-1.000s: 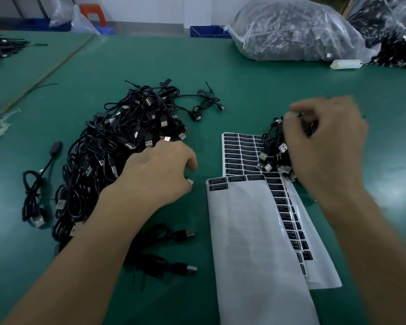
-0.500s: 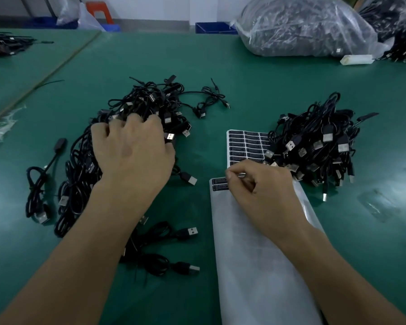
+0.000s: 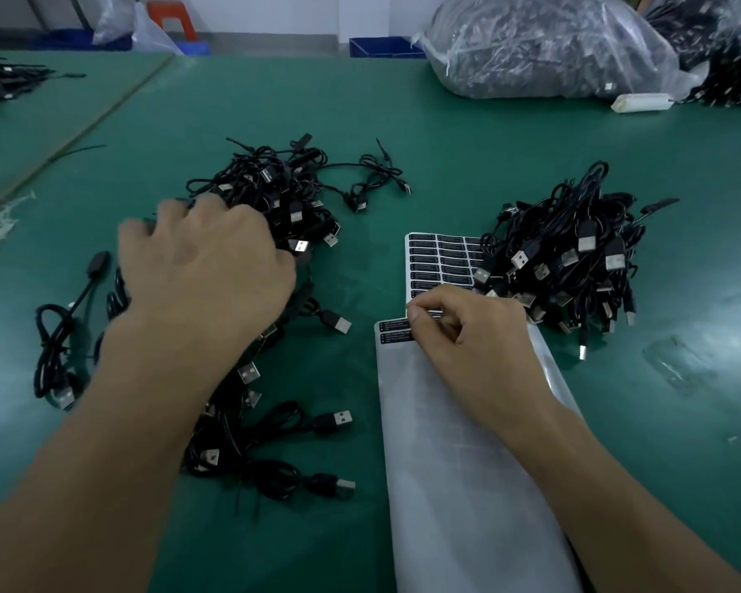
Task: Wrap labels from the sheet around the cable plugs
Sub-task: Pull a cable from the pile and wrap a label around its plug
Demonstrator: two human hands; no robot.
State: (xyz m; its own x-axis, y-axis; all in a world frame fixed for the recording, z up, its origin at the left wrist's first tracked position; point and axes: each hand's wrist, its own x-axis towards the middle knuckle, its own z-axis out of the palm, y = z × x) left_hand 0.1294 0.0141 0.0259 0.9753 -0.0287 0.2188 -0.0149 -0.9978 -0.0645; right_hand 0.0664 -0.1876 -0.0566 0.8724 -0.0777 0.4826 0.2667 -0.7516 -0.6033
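- L hand (image 3: 206, 271): palm down, forearm coming in from lower left, laid over the near side of the left cable pile (image 3: 274, 186). Knuckles up, fingers spread and reaching into the tangle. Tips are blurred or buried, so can't tell if it has a cable or is just resting there.
- R hand (image 3: 480, 340): forearm in from lower right, wrist low over the label sheet (image 3: 458, 485). Fingers curled in, thumb and index tips meet in a tight pinch on a label (image 3: 434, 314) at the sheet's top edge. The other fingers are tucked under the palm.
- Label sheet: flat on the green table (image 3: 467, 164), centre-right. Mostly bare backing, w/ two black labels left at its top-left corner.
- Second sheet (image 3: 437, 261): lies under the first and sticks out beyond it, rows of black labels showing. Its right part is under the right cable pile (image 3: 565, 258).
- Right cable pile: compact heap, USB plugs facing the camera, just beside the R hand's knuckles.
- Loose cables near the L forearm, one plug (image 3: 339, 419) pointing right.
- Clear plastic bag (image 3: 544, 49) of cables at the far edge.
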